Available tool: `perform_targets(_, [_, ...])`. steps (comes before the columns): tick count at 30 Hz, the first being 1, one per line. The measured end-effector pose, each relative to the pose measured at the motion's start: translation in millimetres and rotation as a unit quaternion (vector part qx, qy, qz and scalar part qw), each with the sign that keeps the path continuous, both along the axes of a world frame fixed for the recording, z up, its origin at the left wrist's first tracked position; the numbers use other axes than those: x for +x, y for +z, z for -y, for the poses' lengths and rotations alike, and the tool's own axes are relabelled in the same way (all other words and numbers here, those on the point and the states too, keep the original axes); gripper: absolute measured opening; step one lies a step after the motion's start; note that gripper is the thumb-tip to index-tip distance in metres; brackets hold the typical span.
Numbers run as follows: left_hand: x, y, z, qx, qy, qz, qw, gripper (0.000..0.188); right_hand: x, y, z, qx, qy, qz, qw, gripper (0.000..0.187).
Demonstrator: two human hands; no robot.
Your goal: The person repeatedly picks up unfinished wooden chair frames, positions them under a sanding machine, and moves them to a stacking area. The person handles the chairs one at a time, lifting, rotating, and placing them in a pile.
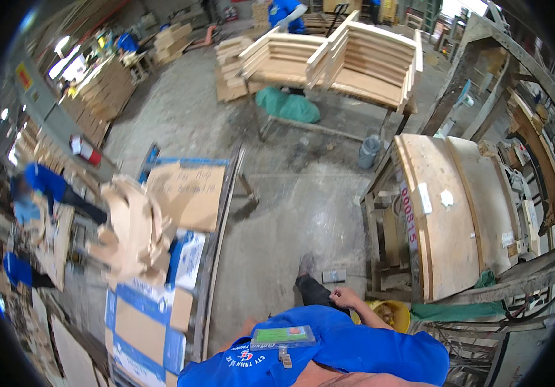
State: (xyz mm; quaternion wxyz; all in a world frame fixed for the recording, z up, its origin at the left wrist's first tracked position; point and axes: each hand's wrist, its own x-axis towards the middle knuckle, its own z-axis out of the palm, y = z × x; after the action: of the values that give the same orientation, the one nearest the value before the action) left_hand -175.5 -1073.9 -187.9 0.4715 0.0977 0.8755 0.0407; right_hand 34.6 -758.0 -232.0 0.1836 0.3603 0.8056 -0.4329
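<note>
My right hand (344, 297) hangs beside my dark trousers (314, 293), its fingers curled inward. Whether anything small is inside those fingers I cannot make out. Just past that forearm, a yellow bucket (401, 316) stands partly hidden with some material in it. On the other side, only a bit of my left arm (250, 324) shows past the blue shirt, and the fingers there are hidden. Nearest to it is a long table edged with a dark rail (223, 251), bearing flattened blue-and-white cardboard (141, 326) and a pile of curved wooden pieces (132, 222).
Ahead, wooden frames (368, 58) are stacked on a metal-legged table, with a green bundle (288, 105) underneath and a grey bucket (369, 151) beside it. Large wooden panels (448, 213) lie on a stand at right. A small grey box (334, 276) is on the floor. Co-workers in blue stand left and far ahead.
</note>
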Motion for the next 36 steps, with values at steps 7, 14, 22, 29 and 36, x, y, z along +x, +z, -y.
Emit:
perform_targets(7, [-180.8,34.3,-207.1,0.263,-0.043,-0.192,0.945,0.038,-89.8,38.1,-182.6,0.087,-0.167,-0.090,0.978,0.031])
perform_targets(14, [-246.8,83.0,-377.9,0.382,0.142,-0.051,0.912,0.026,-150.2,91.5,-310.8,0.134,-0.217,-0.164,0.953,0.030])
perform_targets(22, [-337.4,104.7,-556.0,0.454,0.010,0.072,0.888,0.030,-177.4,102.2,-397.9,-0.065,-0.326,-0.237,0.913,0.018])
perform_targets(29, [-499.1,199.4,-792.3,0.673,0.017,-0.079,0.735,0.030,-241.8,222.2,-595.8,0.008,-0.429,-0.416,0.802,0.013])
perform_targets(36, [-572.5,310.4,-1020.8,0.596,-0.091,-0.257,0.755,0.068,-289.5,347.6,-805.3,0.524,-0.439,-0.288,0.670,0.049])
